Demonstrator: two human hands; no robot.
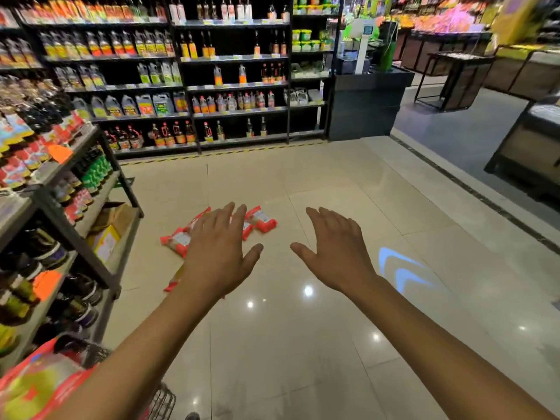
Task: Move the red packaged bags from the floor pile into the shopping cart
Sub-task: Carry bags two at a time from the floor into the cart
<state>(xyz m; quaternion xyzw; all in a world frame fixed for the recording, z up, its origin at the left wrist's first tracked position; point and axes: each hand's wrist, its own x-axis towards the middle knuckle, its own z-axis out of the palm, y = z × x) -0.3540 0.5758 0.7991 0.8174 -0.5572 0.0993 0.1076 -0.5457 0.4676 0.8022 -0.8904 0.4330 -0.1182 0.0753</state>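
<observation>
Several red packaged bags [263, 222] lie in a loose pile on the tiled floor ahead of me, partly hidden behind my left hand. My left hand [219, 250] is stretched out above the pile with straight, spread fingers and holds nothing. To the right of the pile, over bare floor, my right hand [336, 251] is stretched out too, fingers straight and empty. The shopping cart [162, 400] shows at the bottom left, only its wire edge in view, with a red packaged bag [36, 386] inside it under my left forearm.
A metal shelf rack [91, 225] of bottles and packets stands close on the left. Tall shelves of sauce bottles [212, 86] close off the aisle ahead. A dark counter [363, 104] and display stands are at the right. Glossy tiled floor [303, 344] spreads between.
</observation>
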